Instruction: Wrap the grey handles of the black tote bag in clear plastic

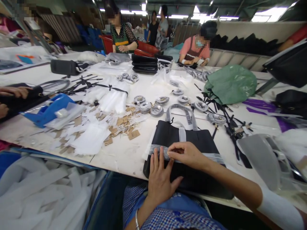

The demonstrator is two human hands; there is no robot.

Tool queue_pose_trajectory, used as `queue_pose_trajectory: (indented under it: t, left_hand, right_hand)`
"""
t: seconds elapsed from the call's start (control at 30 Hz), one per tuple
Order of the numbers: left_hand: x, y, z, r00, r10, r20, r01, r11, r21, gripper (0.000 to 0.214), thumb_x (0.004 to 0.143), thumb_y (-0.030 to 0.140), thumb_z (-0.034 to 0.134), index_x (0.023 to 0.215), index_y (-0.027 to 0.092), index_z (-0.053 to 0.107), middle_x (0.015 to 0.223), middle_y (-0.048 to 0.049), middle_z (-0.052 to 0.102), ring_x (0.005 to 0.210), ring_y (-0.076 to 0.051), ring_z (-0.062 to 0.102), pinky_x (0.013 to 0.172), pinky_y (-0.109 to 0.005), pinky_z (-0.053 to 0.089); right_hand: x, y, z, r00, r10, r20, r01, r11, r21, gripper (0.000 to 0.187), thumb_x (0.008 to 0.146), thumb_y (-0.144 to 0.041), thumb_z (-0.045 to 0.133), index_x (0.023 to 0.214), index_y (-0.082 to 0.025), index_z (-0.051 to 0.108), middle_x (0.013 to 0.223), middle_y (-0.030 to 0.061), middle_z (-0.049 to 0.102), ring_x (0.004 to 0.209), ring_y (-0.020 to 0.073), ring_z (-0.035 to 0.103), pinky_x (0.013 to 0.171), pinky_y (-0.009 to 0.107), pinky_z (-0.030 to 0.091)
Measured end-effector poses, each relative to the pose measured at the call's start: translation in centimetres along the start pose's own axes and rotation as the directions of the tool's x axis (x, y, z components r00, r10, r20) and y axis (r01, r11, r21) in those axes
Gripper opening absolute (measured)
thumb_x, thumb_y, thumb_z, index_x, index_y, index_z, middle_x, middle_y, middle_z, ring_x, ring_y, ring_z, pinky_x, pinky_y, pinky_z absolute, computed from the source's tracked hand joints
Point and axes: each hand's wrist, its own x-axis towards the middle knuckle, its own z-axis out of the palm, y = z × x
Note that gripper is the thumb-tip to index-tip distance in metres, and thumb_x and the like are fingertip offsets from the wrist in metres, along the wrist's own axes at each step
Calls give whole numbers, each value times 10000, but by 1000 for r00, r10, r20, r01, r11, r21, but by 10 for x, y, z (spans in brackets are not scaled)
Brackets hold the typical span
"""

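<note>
A black handbag lies flat on the table edge before me, its handle wrapped in clear film and pointing away. A translucent wrap strip runs across the bag's body, and a short pale strip stands upright above it. My left hand rests on the bag with fingers spread, its fingertips on the strip. Beside those fingertips, my right hand pinches thumb and forefinger together at the wrap; what is between them is too small to make out.
Brown paper tags and white sheets lie to the left. Coiled wrapped straps sit beyond the bag; black straps and a green plastic bag are to the right. A bin of white scraps stands lower left. Co-workers stand across the table.
</note>
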Motion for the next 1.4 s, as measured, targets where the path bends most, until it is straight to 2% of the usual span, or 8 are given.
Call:
queue_pose_trajectory:
  t: [0.37,0.77,0.9,1.0,1.1,1.17,1.27,1.4]
  left_hand:
    - [0,-3,2,1000,-12,-5,12,999,-47,754,819,623,594,1467,287,402,1633,-113,53,1475,-416,90,1131,-611,291]
    - [0,-5,4,999,40,-16,-39,999,13,743,808,635,599,1441,276,446,1627,-102,120,1472,-417,111,1138,-603,283]
    - [0,-2,2,1000,2,-21,-2,1000,5,759,799,629,617,1448,281,432,1632,-111,71,1473,-426,90,1122,-611,305]
    - [1,1,0,1000,-19,-23,19,1000,5,747,799,628,619,1437,278,446,1634,-116,47,1471,-431,92,1124,-619,294]
    - [1,2,-1,1000,-22,-20,22,1000,14,743,795,631,623,1423,267,465,1634,-119,45,1471,-434,83,1122,-627,287]
    - [1,3,-1,1000,-17,-22,18,1000,20,753,789,630,630,1427,268,460,1634,-120,41,1472,-432,71,1121,-629,286]
    - [0,3,-1,999,-19,-27,20,999,26,762,792,638,621,1440,279,441,1636,-118,7,1474,-428,66,1129,-624,276]
    - [1,3,-2,999,-29,-15,29,999,19,749,799,655,600,1439,301,441,1637,-110,-3,1473,-424,79,1147,-608,257]
  right_hand:
    - [18,22,14,994,75,-79,-82,993,-87,225,796,-379,647,802,-163,710,692,25,700,629,166,633,559,242,472]
    - [30,20,24,984,58,-166,-136,849,-510,248,827,-357,584,671,-190,680,658,27,687,602,157,592,512,236,351]
    - [32,13,20,991,52,-121,-108,845,-523,247,819,-354,593,662,-185,680,653,28,687,617,167,608,518,238,363]
    - [31,6,12,999,42,-4,-39,890,-455,226,821,-297,591,651,-173,671,630,22,680,604,162,624,526,231,397]
    - [29,-1,2,987,103,123,-59,947,-316,115,788,-157,571,766,-158,684,661,14,698,623,160,660,551,216,452]
    - [28,-6,-3,977,148,152,-100,953,-288,205,739,-79,563,895,-152,675,690,6,714,631,163,674,555,211,470]
    - [28,-13,-4,977,156,146,-89,917,-388,271,706,-48,585,945,-150,663,725,7,729,653,164,679,568,206,467]
    - [32,-19,-3,981,143,129,-28,770,-637,92,732,-151,643,802,-172,700,782,25,737,764,186,679,587,212,426]
